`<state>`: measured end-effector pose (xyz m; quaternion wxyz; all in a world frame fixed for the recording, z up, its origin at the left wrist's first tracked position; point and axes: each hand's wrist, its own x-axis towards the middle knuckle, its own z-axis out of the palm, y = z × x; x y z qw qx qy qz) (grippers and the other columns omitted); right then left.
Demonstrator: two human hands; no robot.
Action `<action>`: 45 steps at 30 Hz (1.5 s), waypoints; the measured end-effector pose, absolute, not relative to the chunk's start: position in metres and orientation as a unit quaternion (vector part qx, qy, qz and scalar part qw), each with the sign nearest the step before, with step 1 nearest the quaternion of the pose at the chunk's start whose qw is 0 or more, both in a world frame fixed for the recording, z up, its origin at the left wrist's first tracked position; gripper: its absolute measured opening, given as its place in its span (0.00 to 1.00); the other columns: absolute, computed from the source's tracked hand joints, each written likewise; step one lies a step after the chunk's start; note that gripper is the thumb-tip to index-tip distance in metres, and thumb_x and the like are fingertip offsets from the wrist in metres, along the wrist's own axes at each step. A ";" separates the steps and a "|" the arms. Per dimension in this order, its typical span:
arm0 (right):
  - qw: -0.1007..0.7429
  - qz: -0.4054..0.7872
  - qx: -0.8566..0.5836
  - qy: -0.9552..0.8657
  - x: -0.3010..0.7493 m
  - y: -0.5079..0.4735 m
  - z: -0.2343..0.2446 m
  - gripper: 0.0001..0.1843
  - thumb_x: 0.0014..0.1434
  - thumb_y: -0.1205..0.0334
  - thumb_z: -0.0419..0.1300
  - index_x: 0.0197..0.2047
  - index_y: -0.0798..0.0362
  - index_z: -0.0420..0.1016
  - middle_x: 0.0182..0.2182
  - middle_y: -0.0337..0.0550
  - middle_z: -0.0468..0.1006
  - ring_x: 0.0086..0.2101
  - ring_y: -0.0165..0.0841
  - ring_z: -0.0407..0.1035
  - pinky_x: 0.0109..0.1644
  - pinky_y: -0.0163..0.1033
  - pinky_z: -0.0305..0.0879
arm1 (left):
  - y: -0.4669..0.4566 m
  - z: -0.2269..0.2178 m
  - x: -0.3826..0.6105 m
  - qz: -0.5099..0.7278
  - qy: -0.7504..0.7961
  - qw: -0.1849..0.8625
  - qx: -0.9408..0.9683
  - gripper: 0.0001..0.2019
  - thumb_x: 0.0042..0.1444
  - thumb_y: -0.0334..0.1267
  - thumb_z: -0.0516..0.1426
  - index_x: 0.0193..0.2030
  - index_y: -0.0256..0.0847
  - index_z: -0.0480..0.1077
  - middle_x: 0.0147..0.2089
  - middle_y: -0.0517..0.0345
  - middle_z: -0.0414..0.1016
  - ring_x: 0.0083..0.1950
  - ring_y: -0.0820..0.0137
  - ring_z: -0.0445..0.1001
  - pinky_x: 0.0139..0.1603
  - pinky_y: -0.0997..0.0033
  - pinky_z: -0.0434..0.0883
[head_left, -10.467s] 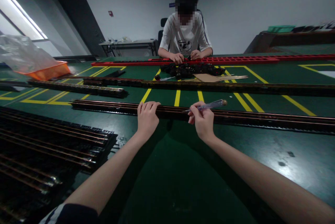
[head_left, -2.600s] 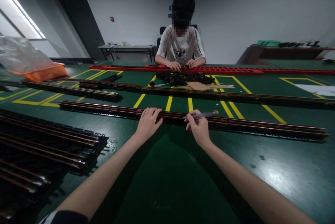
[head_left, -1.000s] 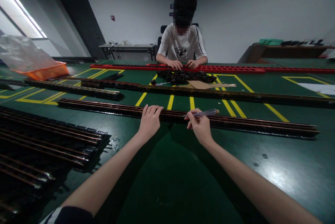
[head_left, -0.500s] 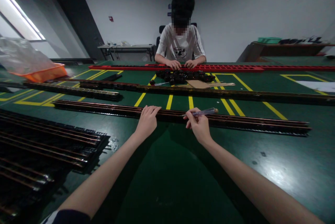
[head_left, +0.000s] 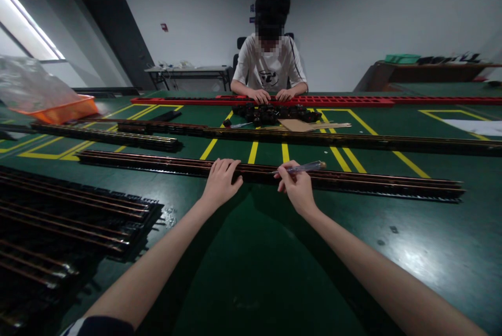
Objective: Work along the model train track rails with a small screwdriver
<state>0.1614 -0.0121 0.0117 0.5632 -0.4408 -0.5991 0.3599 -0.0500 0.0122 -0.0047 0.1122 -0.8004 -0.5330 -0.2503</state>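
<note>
A long black rail (head_left: 376, 186) with copper-coloured rods along its top lies across the green table in front of me. My left hand (head_left: 221, 181) rests on it left of the middle, fingers laid over the top and thumb held apart. Pinched in my right hand (head_left: 298, 187) is a screwdriver (head_left: 308, 167) with a clear handle, slanting up to the right. Its thin shaft points left, low over the rail between my hands. Whether the tip touches the rail I cannot tell.
Several similar rails (head_left: 78, 205) lie at the left, and another long rail (head_left: 353, 141) runs behind mine. Beyond are a pile of black parts (head_left: 270, 114), cardboard (head_left: 296, 125) and a red frame (head_left: 345, 101), where a co-worker's hands rest. An orange basket (head_left: 66, 111) holds plastic bags.
My left thumb has swung out to the right, away from the fingers. My right hand and the screwdriver stay almost in place. The view has shifted very slightly.
</note>
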 end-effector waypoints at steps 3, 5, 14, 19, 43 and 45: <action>0.562 0.361 -0.443 -0.598 0.161 -0.011 0.011 0.18 0.55 0.45 0.57 0.31 0.53 0.66 0.26 0.40 0.74 0.19 0.26 0.66 0.19 0.31 0.64 | 0.013 -0.006 -0.050 -0.252 -0.532 0.118 -0.800 0.18 0.59 0.40 0.51 0.54 0.37 0.64 0.51 0.49 0.70 0.55 0.61 0.66 0.65 0.51 0.57; 0.563 0.362 -0.443 -0.597 0.161 -0.011 0.012 0.18 0.55 0.44 0.57 0.31 0.53 0.66 0.26 0.40 0.74 0.18 0.25 0.66 0.19 0.31 0.64 | 0.014 -0.006 -0.050 -0.253 -0.533 0.122 -0.798 0.17 0.59 0.40 0.51 0.53 0.37 0.65 0.50 0.49 0.71 0.55 0.61 0.66 0.65 0.51 0.57; 0.562 0.363 -0.441 -0.598 0.162 -0.011 0.010 0.14 0.58 0.50 0.56 0.32 0.53 0.66 0.26 0.39 0.73 0.18 0.24 0.66 0.19 0.30 0.63 | 0.013 -0.005 -0.048 -0.243 -0.544 0.130 -0.793 0.16 0.59 0.39 0.50 0.53 0.36 0.66 0.49 0.49 0.71 0.54 0.61 0.66 0.64 0.53 0.58; 0.565 0.362 -0.441 -0.595 0.161 -0.010 0.009 0.15 0.57 0.49 0.56 0.32 0.53 0.65 0.26 0.38 0.73 0.18 0.24 0.65 0.19 0.31 0.63 | 0.012 -0.005 -0.043 -0.245 -0.553 0.148 -0.782 0.15 0.59 0.37 0.50 0.52 0.38 0.66 0.49 0.50 0.71 0.54 0.61 0.67 0.65 0.51 0.55; 0.597 0.333 -0.446 -0.578 0.162 -0.010 0.008 0.13 0.59 0.51 0.56 0.32 0.53 0.65 0.25 0.37 0.73 0.17 0.23 0.65 0.18 0.29 0.61 | 0.007 0.000 -0.043 -0.249 -0.560 0.150 -0.776 0.22 0.53 0.21 0.45 0.53 0.37 0.66 0.51 0.51 0.72 0.56 0.62 0.66 0.67 0.50 0.53; 0.606 0.339 -0.446 -0.565 0.162 -0.009 0.007 0.13 0.58 0.52 0.56 0.31 0.54 0.65 0.24 0.36 0.73 0.16 0.23 0.65 0.18 0.28 0.60 | 0.007 0.000 -0.043 -0.249 -0.562 0.147 -0.775 0.23 0.53 0.21 0.45 0.53 0.37 0.66 0.51 0.51 0.72 0.56 0.62 0.67 0.67 0.51 0.53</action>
